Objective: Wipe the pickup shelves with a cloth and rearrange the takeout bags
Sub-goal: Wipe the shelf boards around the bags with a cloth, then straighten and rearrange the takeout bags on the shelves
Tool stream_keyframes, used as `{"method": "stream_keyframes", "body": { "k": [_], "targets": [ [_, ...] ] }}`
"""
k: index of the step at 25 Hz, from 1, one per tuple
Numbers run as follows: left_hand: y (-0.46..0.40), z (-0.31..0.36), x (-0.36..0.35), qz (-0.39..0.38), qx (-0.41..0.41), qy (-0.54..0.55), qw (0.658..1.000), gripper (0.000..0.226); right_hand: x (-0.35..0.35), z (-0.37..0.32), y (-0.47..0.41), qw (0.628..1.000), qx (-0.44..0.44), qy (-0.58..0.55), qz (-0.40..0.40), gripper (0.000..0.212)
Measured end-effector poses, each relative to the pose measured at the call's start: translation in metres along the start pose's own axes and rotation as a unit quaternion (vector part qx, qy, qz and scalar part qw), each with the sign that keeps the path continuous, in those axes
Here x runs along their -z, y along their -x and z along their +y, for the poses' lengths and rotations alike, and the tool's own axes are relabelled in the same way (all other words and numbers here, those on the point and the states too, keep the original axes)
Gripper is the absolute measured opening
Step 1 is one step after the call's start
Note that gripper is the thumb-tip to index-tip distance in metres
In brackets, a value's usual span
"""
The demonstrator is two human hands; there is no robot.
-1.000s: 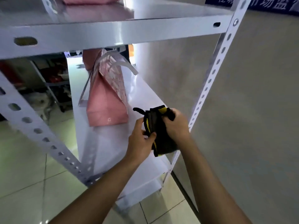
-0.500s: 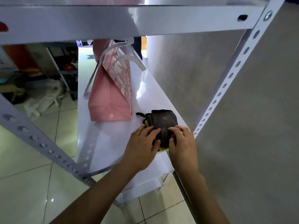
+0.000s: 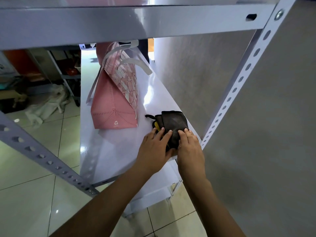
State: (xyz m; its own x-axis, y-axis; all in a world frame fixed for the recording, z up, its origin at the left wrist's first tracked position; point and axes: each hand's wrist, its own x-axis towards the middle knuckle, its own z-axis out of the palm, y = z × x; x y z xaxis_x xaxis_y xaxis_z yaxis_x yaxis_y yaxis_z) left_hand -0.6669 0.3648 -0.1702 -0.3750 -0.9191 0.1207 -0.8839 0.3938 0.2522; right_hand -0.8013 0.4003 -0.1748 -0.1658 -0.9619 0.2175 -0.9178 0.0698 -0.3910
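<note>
Dark folded cloth (image 3: 173, 124) with a yellow edge lies flat on the white shelf (image 3: 109, 151), at about 3 o'clock of the pink takeout bag (image 3: 116, 106), just beside it, not touching. Left hand (image 3: 154, 149) rests on the cloth's near edge, fingers straight and spread, pressing down. Right hand (image 3: 189, 149) at 3 o'clock of the left, fingers laid flat on the cloth, nearly straight; no pinch seen. Bag stands upright, white handles up, toward the shelf's 12 o'clock end. Upper shelf rail (image 3: 136, 23) crosses the top. Perforated post (image 3: 239, 79) at 2 o'clock. Tiled floor (image 3: 34, 194) at 8 o'clock.
</note>
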Motion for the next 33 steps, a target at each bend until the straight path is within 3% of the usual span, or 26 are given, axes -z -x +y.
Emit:
{"method": "stream_keyframes", "body": {
  "k": [8, 12, 19, 26, 33],
  "targets": [
    [0.027, -0.002, 0.009, 0.017, -0.007, 0.048, 0.999, 0.057, 0.010, -0.004, 0.010, 0.997, 0.030, -0.071, 0.027, 0.042],
    [0.055, -0.009, 0.020, 0.040, 0.035, 0.090, 0.995, 0.052, 0.008, -0.017, 0.021, 0.988, 0.052, -0.138, 0.031, 0.031],
    [0.113, -0.022, 0.048, 0.067, 0.071, 0.133, 0.986, 0.036, 0.006, -0.051, 0.056, 0.976, 0.108, -0.187, 0.029, 0.034],
    [0.198, -0.034, 0.080, 0.052, 0.046, 0.123, 0.990, 0.038, 0.009, -0.098, 0.116, 0.971, 0.113, -0.205, 0.044, 0.036],
    [0.311, -0.084, 0.103, 0.068, 0.093, 0.135, 0.984, 0.036, -0.002, -0.177, 0.209, 0.972, 0.118, -0.200, 0.025, 0.031]
  ]
}}
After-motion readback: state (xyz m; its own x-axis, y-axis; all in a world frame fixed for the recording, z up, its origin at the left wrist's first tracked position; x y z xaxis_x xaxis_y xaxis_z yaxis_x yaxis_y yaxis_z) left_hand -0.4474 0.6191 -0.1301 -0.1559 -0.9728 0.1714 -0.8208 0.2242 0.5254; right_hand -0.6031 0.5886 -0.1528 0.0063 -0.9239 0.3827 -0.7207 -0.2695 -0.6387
